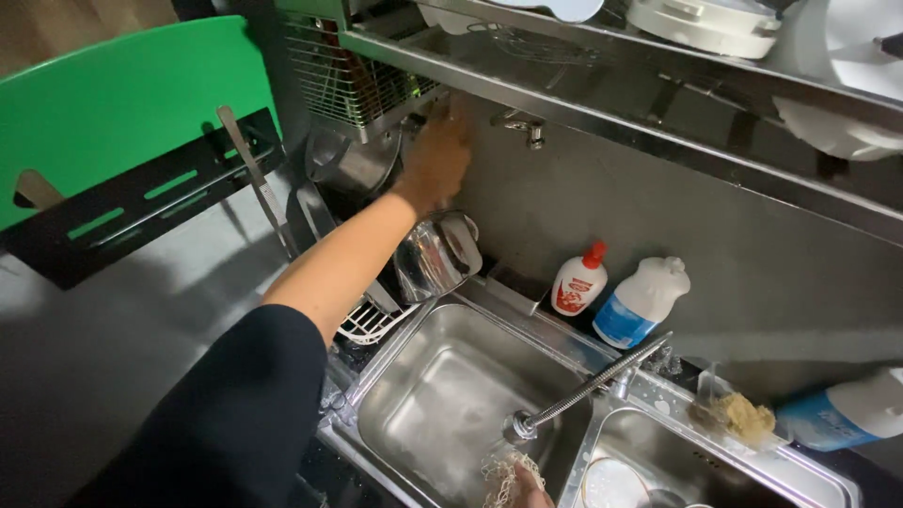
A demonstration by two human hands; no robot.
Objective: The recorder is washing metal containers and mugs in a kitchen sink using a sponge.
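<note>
Steel sink (442, 395), left hand (435, 165) blurred at wire rack (353, 80), right hand (531, 489) cropped

A white squeeze bottle (578, 282) with a red cap and a red label stands against the steel back wall behind the sink (442, 395). Just beside it stands a white jug (642, 301) with a blue label. Well apart, at the right edge, a white bottle (847, 414) with a blue label lies tilted.
</note>
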